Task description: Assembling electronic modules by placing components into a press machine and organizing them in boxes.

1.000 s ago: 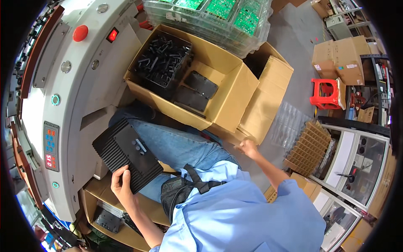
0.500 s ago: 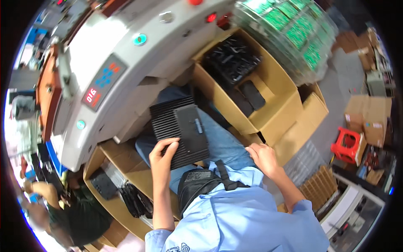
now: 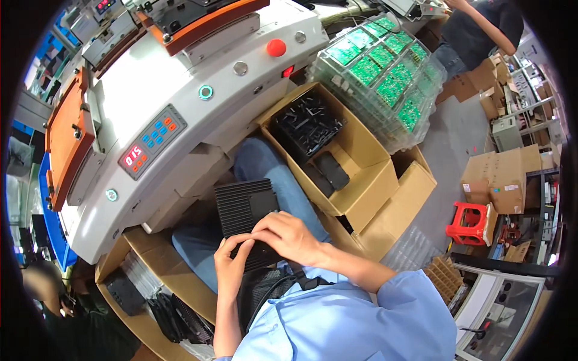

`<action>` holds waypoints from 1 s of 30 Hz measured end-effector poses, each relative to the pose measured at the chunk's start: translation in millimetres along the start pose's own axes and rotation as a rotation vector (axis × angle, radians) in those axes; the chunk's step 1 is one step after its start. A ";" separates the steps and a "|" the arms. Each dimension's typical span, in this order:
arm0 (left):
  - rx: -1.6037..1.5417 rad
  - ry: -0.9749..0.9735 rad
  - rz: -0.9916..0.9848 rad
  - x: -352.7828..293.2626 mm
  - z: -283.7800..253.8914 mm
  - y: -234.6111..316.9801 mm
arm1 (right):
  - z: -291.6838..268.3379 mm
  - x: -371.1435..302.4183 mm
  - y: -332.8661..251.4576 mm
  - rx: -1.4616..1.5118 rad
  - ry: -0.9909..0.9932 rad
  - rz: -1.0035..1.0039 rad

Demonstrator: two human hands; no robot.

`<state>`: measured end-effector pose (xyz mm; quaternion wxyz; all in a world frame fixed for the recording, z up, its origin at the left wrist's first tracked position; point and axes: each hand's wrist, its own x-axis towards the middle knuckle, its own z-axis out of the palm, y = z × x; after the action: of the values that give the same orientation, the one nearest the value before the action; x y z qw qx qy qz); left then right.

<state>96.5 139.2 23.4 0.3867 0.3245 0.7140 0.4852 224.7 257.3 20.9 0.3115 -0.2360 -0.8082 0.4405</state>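
A black finned casing point(image 3: 236, 201), with ridges on one side and a smooth raised block on the other, lies across my lap. Over its lower part my left hand point(image 3: 230, 262) has its thumb and forefinger brought together. The fingertips of my right hand point(image 3: 292, 239) meet them, curled and closed. Whatever is pinched between the two hands, if anything, is too small or hidden to make out. The hands cover part of the casing's near end.
Right of my knees, an open carton point(image 3: 378, 179) holds a tray of small black parts point(image 3: 307, 123). Stacked clear trays with green circuit boards point(image 3: 385, 72) stand beyond. A white machine point(image 3: 180, 78) curves ahead. Another carton point(image 3: 159, 259) sits left; a red stool point(image 3: 469, 224) right. Other people are nearby.
My right hand has come in from the right to meet my left hand over the casing. The view has shifted, showing more of the machine and a person at the upper right.
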 end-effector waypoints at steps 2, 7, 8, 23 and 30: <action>0.017 0.023 -0.009 0.3 -0.8 -2.1 | -20.3 2.4 2.9 0.098 -0.009 0.204; -0.048 0.004 -0.053 5.4 0.6 -4.5 | -90.5 11.4 40.8 0.186 0.289 0.517; -0.043 0.013 -0.057 5.5 -0.2 -3.4 | -104.9 15.8 48.5 0.128 0.331 0.521; -0.075 0.139 -0.057 -8.2 -12.9 -20.3 | -152.6 31.7 101.7 0.066 0.415 0.467; -0.118 0.179 -0.058 -13.6 -13.0 -15.5 | -121.2 131.1 -0.8 0.050 0.411 -0.072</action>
<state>90.6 117.1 15.1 0.3538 0.2356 0.7249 0.5421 219.8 411.4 111.0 0.4912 -0.2842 -0.7242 0.3917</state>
